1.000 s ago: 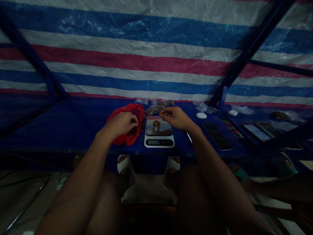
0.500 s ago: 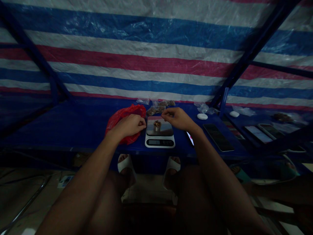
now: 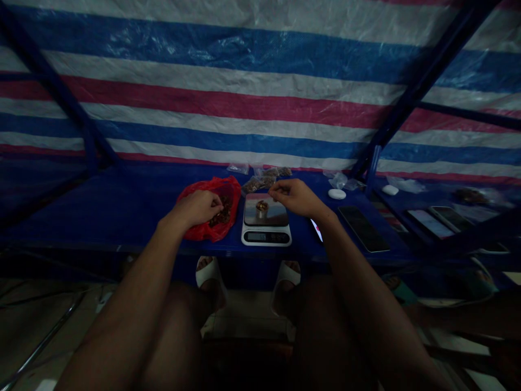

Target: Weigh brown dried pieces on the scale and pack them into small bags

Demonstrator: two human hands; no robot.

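Note:
A white kitchen scale (image 3: 266, 224) stands on the blue table (image 3: 122, 217) with a small metal cup (image 3: 261, 209) of brown bits on its pan. My left hand (image 3: 198, 209) reaches into a red plastic bag (image 3: 207, 231) holding dark brown pieces (image 3: 222, 214), its fingers curled and pinched among them. My right hand (image 3: 293, 196) hovers over the scale's far right corner, fingers pinched together; what they hold is too small to make out.
Clear packets of brown bits (image 3: 262, 179) lie behind the scale. A white pebble-like case (image 3: 336, 193) and a dark phone (image 3: 363, 220) lie to the right, with more phones (image 3: 431, 220) on the neighbouring table. A striped tarpaulin hangs behind. My sandalled feet show below.
My left hand went from the bag to the scale's left edge half a second ago, then back into the red bag. My right hand has stayed in place.

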